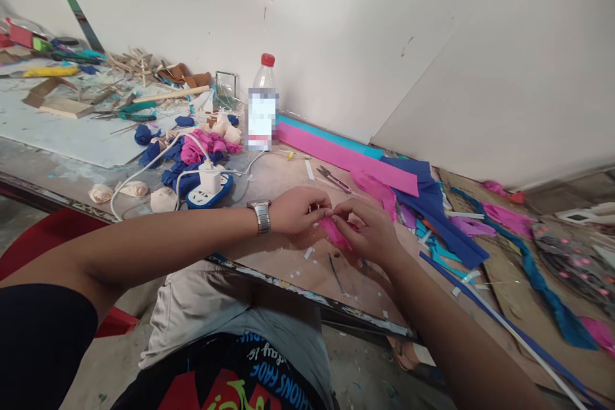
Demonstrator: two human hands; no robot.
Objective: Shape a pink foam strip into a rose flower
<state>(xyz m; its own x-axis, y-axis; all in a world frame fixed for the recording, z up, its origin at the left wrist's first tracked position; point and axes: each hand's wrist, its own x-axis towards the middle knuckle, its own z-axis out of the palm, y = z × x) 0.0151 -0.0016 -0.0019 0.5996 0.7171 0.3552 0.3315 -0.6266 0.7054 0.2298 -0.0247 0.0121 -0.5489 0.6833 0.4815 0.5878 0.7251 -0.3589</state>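
My left hand, with a metal watch on its wrist, pinches one edge of a piece of pink crepe paper. Close against it, my right hand grips the same paper between thumb and fingers. The fingertips of both hands nearly meet, and the paper hangs below them, above the table. Just behind the hands lie small metal snips and a larger pink crepe piece.
A red-capped bottle stands near the wall. At left are a power strip with white cables, crumpled paper flowers and green-handled pliers. Blue paper strips and cardboard lie at right.
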